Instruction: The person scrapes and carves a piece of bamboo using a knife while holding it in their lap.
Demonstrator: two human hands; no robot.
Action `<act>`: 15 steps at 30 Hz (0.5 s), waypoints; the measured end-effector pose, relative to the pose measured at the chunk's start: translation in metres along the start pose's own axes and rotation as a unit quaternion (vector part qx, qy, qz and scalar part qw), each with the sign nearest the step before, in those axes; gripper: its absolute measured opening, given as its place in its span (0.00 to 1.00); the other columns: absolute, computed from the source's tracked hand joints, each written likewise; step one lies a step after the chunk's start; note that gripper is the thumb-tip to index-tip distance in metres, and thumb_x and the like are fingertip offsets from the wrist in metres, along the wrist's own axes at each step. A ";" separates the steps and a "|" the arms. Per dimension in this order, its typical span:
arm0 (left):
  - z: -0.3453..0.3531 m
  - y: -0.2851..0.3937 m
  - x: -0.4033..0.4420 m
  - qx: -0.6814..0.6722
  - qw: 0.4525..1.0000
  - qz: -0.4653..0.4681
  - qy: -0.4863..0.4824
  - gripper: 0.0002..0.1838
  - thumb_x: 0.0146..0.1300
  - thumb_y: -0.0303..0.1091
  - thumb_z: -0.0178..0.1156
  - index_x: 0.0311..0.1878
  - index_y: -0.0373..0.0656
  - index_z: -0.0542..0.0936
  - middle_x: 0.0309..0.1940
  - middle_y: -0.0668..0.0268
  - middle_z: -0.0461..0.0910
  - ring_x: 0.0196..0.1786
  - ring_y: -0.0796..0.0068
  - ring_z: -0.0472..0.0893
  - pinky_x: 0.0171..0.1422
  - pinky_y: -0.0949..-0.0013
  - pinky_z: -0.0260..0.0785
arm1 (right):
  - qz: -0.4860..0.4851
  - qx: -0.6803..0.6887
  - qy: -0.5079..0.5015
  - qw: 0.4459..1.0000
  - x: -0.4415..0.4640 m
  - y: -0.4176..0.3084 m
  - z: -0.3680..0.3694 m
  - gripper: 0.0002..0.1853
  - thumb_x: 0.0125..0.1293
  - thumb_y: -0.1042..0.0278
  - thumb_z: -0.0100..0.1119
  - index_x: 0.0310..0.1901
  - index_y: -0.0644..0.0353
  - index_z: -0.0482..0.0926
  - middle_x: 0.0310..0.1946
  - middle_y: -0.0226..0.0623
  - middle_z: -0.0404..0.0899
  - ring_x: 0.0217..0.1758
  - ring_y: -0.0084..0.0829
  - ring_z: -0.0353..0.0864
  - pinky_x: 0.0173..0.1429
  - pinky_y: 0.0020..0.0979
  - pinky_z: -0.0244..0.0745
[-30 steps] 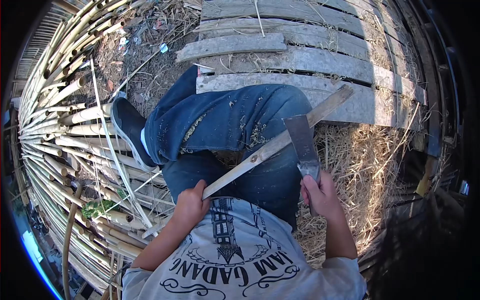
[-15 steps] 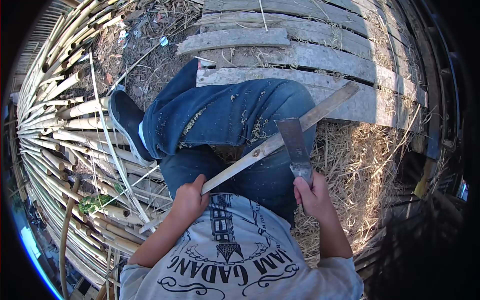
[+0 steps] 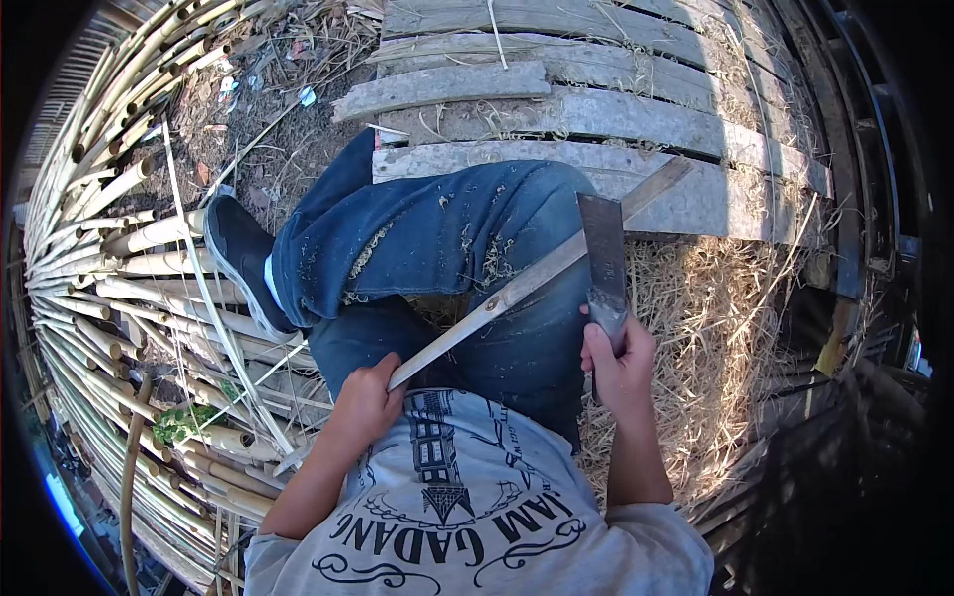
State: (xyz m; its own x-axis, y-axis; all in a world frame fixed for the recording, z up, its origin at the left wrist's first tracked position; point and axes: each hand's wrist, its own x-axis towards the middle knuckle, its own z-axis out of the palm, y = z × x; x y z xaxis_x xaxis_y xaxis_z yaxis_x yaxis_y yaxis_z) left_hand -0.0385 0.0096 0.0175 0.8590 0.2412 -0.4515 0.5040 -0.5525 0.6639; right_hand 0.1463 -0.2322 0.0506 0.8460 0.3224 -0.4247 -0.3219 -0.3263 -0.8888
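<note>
Bamboo (image 3: 154, 236) lies left of the left hand (image 3: 365, 405); planks (image 3: 646, 114) lie beyond both hands. The stick (image 3: 487, 311) extends forward and rightward from the left hand, closed around its near end. The knife (image 3: 604, 248), clasped in the right hand (image 3: 623, 370), overlaps the stick; contact cannot be determined.

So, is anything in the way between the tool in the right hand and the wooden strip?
Nothing visible is. The right hand holds the bladed tool, whose blade overlaps the wooden strip in this view; whether they touch, I cannot tell. The left hand grips the strip's near end, away from the blade.
</note>
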 end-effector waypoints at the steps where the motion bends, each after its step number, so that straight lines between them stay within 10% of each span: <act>1: -0.005 0.004 0.000 -0.028 0.999 -0.006 -0.021 0.06 0.60 0.29 0.55 0.34 0.36 0.72 0.20 0.46 0.75 0.28 0.41 0.76 0.32 0.48 0.67 | -0.047 -0.066 0.019 0.996 0.003 0.008 -0.002 0.09 0.61 0.69 0.62 0.34 0.66 0.75 0.16 0.31 0.69 0.18 0.18 0.69 0.24 0.26 0.64; 6: -0.022 0.017 0.000 -0.134 0.981 -0.023 -0.139 0.10 0.68 0.32 0.52 0.34 0.34 0.73 0.22 0.46 0.74 0.28 0.42 0.75 0.33 0.55 0.66 | -0.223 -0.241 0.106 0.939 0.012 -0.016 0.004 0.10 0.57 0.72 0.64 0.34 0.65 0.73 0.18 0.37 0.72 0.17 0.29 0.72 0.25 0.30 0.67; 11: -0.029 0.009 -0.009 -0.175 0.953 -0.049 -0.244 0.14 0.71 0.36 0.50 0.42 0.32 0.76 0.24 0.52 0.78 0.30 0.75 0.73 0.40 0.65 0.68 | -0.164 -0.255 0.152 0.941 0.020 -0.031 -0.009 0.10 0.56 0.73 0.61 0.38 0.62 0.72 0.15 0.40 0.72 0.18 0.39 0.76 0.27 0.35 0.70; 15: -0.034 0.016 -0.009 -0.135 0.951 -0.056 -0.271 0.14 0.71 0.36 0.50 0.43 0.32 0.76 0.27 0.50 0.79 0.32 0.70 0.77 0.41 0.64 0.68 | -0.228 -0.351 0.097 0.903 0.016 -0.032 -0.003 0.13 0.52 0.74 0.62 0.40 0.60 0.73 0.20 0.42 0.76 0.24 0.44 0.79 0.29 0.40 0.73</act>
State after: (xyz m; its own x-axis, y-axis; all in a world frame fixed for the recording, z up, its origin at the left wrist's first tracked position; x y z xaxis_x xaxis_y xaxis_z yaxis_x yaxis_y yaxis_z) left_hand -0.0346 0.0253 0.0523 0.6627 -0.2007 -0.7215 0.6579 -0.3042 0.6889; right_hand 0.1714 -0.2194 0.0727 0.9026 0.4268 0.0566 0.3704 -0.7027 -0.6074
